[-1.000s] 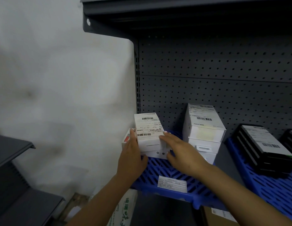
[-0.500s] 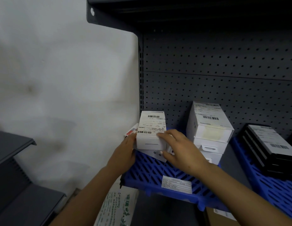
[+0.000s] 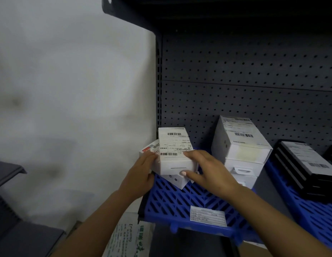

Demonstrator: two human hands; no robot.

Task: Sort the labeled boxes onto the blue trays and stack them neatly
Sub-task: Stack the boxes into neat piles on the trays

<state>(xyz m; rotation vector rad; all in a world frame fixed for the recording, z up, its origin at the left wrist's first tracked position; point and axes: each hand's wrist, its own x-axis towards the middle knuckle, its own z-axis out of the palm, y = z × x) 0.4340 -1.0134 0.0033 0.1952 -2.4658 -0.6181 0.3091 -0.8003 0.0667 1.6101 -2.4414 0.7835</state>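
Head view: white stack (image 3: 239, 151) beside held box (image 3: 175, 153).

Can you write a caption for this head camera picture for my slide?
Both hands hold a white box over the blue tray.

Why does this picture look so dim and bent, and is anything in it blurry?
Head view: light is dim, the underside of the dark shelf overhead nearly black; the wide lens bows the grey pegboard's seam; the label print on the white box held by both hands is too soft to read; the forearms at the bottom edge look soft.
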